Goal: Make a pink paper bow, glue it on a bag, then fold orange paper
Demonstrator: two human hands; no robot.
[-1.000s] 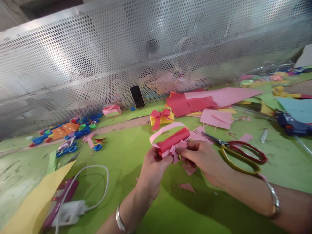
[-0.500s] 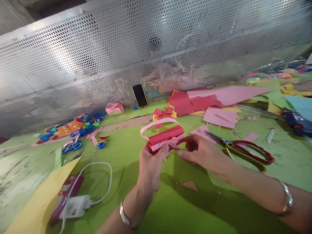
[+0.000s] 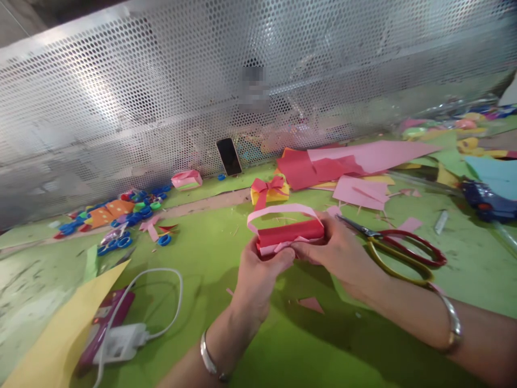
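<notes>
Between my two hands is a small red paper handbag (image 3: 290, 231) with a pink strip handle arching over it and a pink paper bow on its near side. My left hand (image 3: 260, 269) grips its left end, thumb on the front by the bow. Closed on the right end is my right hand (image 3: 337, 250), thumb also pressed on the front. The fingers behind the bag are partly hidden. Just beyond it sits a yellow paper piece with a red bow (image 3: 269, 189). Scissors (image 3: 398, 248) with red and yellow handles lie right beside my right hand.
A phone (image 3: 229, 157) leans on the perforated metal screen (image 3: 181, 97). Red and pink paper sheets (image 3: 323, 164) lie at the back right. A white charger (image 3: 121, 342) with cable sits on a purple power strip (image 3: 107, 323), near yellow paper (image 3: 60, 334) at the left.
My right hand has moved left and closed on the bag's right end. The bag has turned to lie more level and shifted slightly right and down.
</notes>
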